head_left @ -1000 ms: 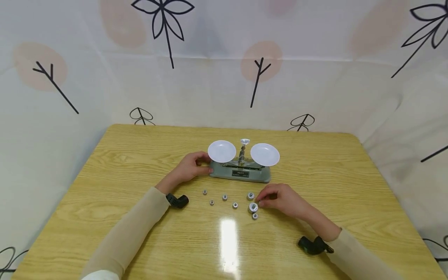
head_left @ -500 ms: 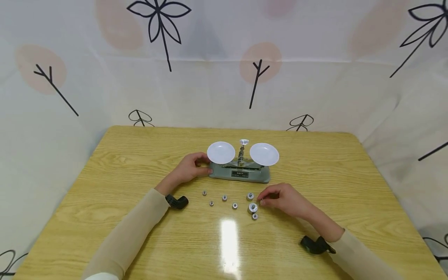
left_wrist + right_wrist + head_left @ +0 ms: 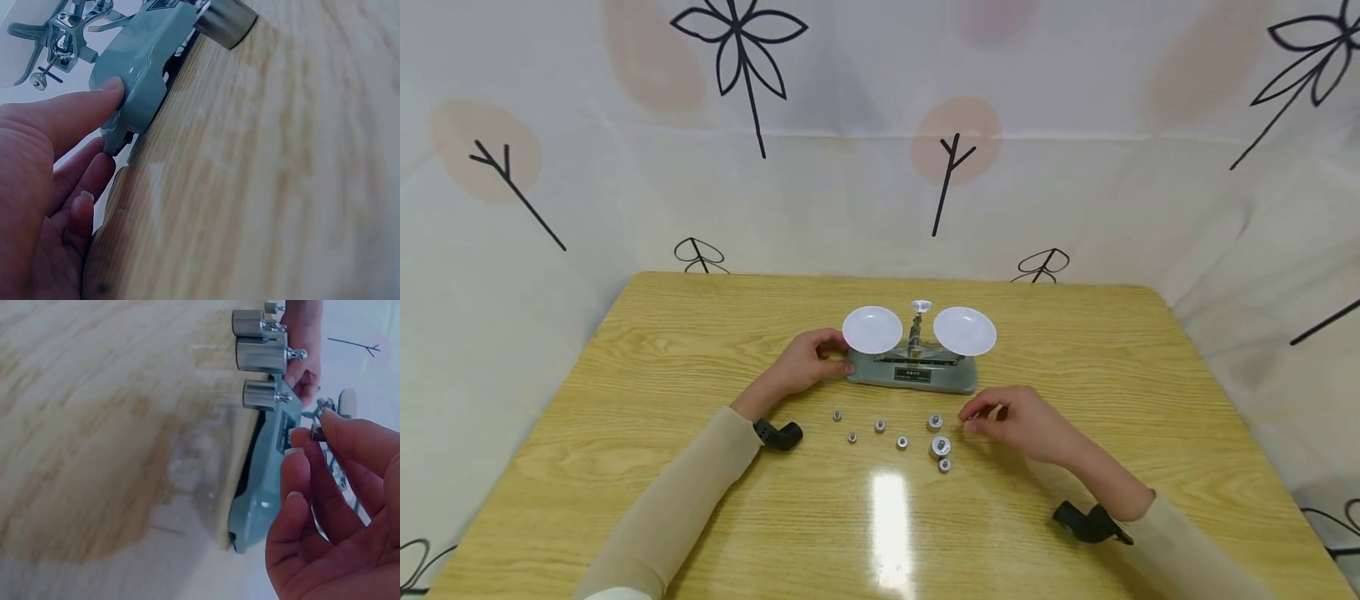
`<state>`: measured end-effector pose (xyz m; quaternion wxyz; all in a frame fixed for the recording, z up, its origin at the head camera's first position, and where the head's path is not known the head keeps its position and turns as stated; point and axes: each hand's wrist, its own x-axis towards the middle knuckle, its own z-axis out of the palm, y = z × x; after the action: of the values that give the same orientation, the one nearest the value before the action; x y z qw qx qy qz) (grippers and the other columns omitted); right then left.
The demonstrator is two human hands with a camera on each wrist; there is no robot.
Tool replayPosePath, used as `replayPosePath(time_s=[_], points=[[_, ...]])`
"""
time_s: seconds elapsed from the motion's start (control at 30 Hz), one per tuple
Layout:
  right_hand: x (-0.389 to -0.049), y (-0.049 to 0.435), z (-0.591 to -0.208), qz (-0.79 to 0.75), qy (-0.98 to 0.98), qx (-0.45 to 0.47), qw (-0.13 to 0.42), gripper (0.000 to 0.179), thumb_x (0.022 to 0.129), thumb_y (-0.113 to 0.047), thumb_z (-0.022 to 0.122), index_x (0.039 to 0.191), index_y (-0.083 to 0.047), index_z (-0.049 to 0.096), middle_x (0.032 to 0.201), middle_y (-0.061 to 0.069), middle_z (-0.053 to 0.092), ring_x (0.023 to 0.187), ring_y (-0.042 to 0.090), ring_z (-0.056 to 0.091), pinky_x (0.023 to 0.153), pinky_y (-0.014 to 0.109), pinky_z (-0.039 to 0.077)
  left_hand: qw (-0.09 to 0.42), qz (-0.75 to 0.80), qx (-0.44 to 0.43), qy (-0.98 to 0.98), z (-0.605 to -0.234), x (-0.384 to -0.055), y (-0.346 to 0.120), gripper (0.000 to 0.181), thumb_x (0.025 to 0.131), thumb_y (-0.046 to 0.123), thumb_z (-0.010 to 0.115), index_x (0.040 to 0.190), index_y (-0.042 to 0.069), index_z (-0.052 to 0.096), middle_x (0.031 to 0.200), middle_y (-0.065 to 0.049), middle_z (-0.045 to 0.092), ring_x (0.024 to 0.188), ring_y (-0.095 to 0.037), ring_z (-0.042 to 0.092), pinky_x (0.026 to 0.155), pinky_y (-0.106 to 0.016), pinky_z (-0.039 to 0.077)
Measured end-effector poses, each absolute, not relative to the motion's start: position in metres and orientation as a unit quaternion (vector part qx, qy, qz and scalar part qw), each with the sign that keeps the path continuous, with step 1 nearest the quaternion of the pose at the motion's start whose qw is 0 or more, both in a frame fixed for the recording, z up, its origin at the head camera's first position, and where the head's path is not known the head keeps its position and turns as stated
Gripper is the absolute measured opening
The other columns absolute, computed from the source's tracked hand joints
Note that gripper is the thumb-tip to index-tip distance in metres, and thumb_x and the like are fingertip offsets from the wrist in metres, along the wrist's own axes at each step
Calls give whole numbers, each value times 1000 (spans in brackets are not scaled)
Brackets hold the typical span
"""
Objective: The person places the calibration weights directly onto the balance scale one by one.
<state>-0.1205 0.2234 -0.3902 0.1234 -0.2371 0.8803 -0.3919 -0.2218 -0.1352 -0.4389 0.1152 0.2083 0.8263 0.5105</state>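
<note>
A grey-green balance scale (image 3: 872, 372) with two white pans stands towards the back middle of the table. My left hand (image 3: 802, 363) grips the left end of its base; in the left wrist view the thumb (image 3: 94, 106) lies against one face, the fingers at the other side. My right hand (image 3: 1033, 427) is raised a little in front of the base's right end. Between its thumb and forefinger it pinches a small metal weight (image 3: 317, 432), mostly covered by the fingertips. Nearest to it are a large knobbed weight (image 3: 940, 447), a medium one (image 3: 935, 423) and a small one (image 3: 944, 466).
Further left on the wooden table (image 3: 737, 517) stand several smaller weights, among them one (image 3: 880, 426) in front of the scale. The left pan (image 3: 872, 330) and right pan (image 3: 965, 331) overhang the base. A patterned cloth (image 3: 850, 200) hangs behind the table.
My right hand has moved slightly right and up, away from the large weight, with the small weight between its fingertips. My left hand stays on the scale's base.
</note>
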Motion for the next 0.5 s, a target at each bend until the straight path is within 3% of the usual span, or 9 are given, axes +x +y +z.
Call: replayPosePath(time_s=[0.5], points=[[-124,226,-363,-369,896,-232,82,10,93,-14,72,102,-11,77,90,-8,70,81,10,60,67,27,49,113,514,209,824,-448,-224,-137,40,84,13,81,120,3,67,118,-10,67,114,-26,60,92,-43,46]])
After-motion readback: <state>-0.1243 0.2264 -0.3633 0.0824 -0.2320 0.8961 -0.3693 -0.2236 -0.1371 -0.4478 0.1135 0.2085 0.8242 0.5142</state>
